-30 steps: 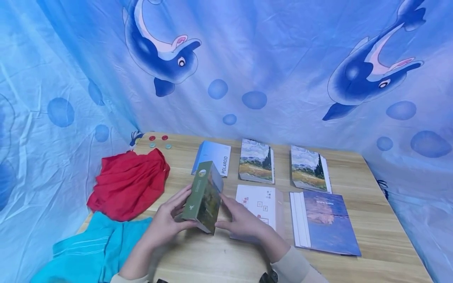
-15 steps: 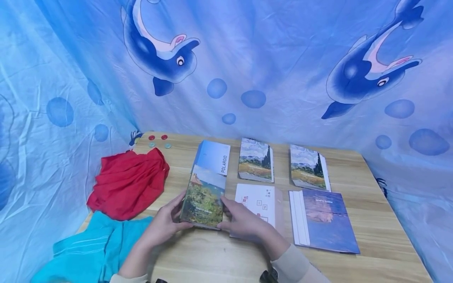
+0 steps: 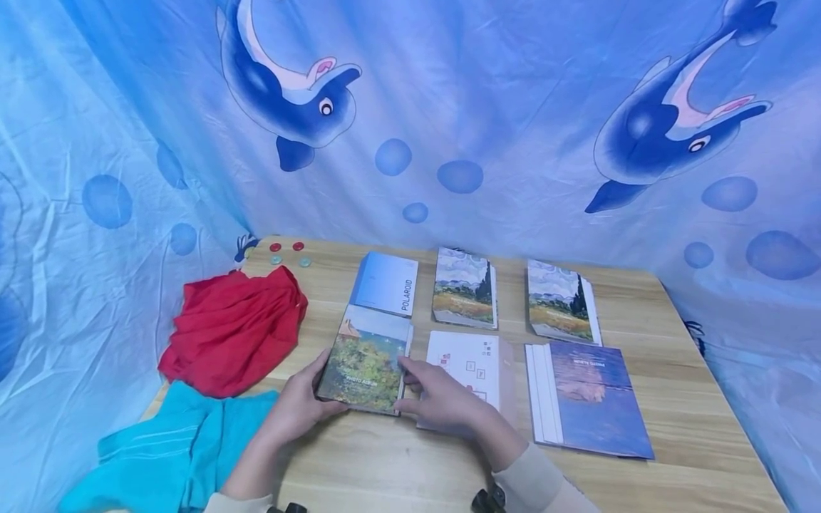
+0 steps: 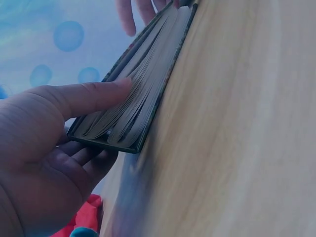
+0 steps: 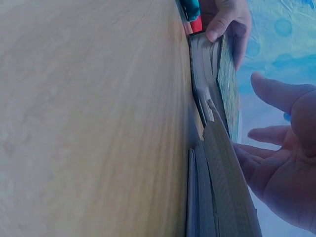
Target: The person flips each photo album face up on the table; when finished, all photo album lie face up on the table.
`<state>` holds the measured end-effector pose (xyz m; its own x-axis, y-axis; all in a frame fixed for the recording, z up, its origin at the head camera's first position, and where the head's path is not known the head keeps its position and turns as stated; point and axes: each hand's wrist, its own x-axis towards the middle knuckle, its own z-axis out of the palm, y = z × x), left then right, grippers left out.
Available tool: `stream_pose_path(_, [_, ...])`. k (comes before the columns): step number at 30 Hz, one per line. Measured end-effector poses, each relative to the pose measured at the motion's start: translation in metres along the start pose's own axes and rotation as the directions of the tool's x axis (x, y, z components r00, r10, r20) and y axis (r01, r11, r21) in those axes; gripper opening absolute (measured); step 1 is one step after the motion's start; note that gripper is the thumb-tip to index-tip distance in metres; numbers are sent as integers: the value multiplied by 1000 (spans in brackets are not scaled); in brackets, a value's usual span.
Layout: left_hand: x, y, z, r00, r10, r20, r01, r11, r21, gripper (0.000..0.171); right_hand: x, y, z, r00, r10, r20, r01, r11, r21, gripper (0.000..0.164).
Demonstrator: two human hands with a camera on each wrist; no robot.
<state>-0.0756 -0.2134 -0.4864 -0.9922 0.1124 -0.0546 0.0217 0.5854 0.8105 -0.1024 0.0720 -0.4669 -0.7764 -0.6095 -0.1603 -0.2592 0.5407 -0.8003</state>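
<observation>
Photo album point(image 3: 364, 362) lay toward the tabletop's point(image 3: 385, 470) left edge, left hand point(image 3: 295, 406) gripping it, right hand point(image 3: 449, 399) beside, fingers spread.

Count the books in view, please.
6: back row, left to right: blue book, two landscape books; front: green book between the hands, white book, purple book. Cloths may hide more.
</observation>
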Motion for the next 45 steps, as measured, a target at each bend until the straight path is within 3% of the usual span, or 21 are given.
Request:
stream_pose_path(9, [-3, -2, 0, 997, 77, -27, -76, 997, 32, 121, 3, 3, 0, 999, -42, -26, 42, 999, -1, 82])
stream_pose_path(14, [-2, -3, 2, 993, 107, -57, -104, 993, 64, 109, 3, 5, 0, 998, -38, -52, 39, 999, 1, 81])
stream_pose_path(18, [0, -2, 5, 993, 89, -83, -82, 994, 76, 99, -1, 9, -4, 995, -50, -90, 48, 999, -21, 78])
stream_pose_path(27, [6, -1, 9, 991, 75, -109, -65, 993, 97, 92, -16, 20, -21, 970, -95, -223, 95, 995, -12, 72])
stream_pose_path(38, [7, 1, 11, 992, 44, -115, -27, 988, 150, 97, -37, 35, -42, 953, -24, -301, 52, 995, 86, 68])
stream_pose_path(45, [10, 12, 16, 974, 162, -159, -112, 952, 283, 89, -57, 44, -61, 913, -25, -407, 75, 991, 108, 64])
